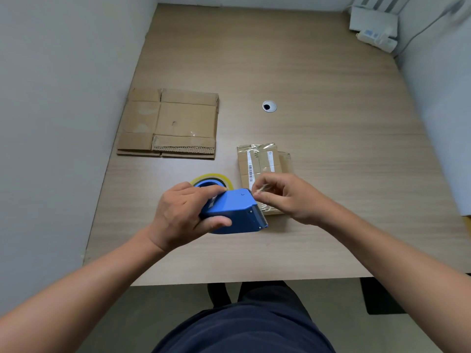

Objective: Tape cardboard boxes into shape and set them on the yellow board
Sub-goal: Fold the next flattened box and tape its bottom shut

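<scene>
The left grip (190, 215) clamps around a blue tape dispenser (234, 211) at the centre of the frame, while the right grip (288, 197) pinches the tape end (260, 191) beside its cutter. Just above them, a small labelled cardboard box (260, 161) lies on the tabletop (331, 149). Flattened cardboard boxes (175, 123) lie toward the upper left.

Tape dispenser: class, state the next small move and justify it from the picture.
Probably pull the tape end outward: the left hand grips the blue dispenser, the right hand pinches the tape end at its blade, and the small box lies flat.
</scene>
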A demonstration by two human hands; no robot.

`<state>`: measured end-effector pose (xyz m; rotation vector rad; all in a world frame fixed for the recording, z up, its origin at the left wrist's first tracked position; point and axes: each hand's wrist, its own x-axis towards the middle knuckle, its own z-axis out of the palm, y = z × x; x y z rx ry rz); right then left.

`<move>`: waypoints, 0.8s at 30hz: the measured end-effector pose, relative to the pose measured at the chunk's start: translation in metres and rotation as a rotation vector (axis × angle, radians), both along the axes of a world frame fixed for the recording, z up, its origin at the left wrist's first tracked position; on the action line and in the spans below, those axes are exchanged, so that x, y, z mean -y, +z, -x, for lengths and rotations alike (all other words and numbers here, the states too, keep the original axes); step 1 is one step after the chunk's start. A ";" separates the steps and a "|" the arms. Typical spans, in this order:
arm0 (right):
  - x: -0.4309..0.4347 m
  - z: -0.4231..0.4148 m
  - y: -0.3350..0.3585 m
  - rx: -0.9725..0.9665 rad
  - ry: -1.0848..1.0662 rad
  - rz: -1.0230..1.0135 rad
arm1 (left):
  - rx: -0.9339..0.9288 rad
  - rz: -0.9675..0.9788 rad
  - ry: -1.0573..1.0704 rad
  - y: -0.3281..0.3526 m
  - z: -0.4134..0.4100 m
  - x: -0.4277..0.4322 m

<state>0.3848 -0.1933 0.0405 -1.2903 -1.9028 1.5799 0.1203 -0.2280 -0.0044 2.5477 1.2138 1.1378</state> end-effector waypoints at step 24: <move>0.055 -0.045 -0.051 -0.121 -0.435 0.271 | -0.198 0.795 0.136 -0.008 0.007 -0.002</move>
